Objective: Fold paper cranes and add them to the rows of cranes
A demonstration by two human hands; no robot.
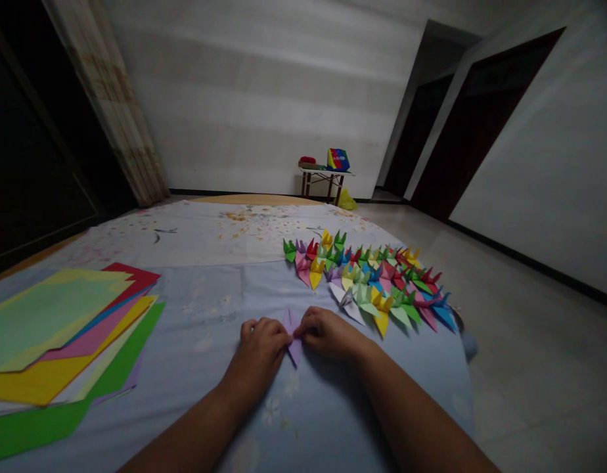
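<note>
A small piece of purple origami paper [290, 320], folded into a narrow diamond, lies on the blue flowered cloth [209, 368] in front of me. From its left side my left hand [264, 345] pinches the paper near its middle, fingers closed. My right hand [326, 332] grips the opposite edge between thumb and curled fingers. The diamond's upper and lower points stick out between both hands, while the fingertips cover its sides. Just beyond my right hand stand many folded paper cranes [382, 305] in several colours.
A fanned stack of coloured paper sheets [52, 322] occupies the table's left side. Farther back, a white floral cloth [200, 230] covers the round table. Against the wall stands a small side table [326, 173] with a colourful box [338, 159]. The table's edge curves down on the right.
</note>
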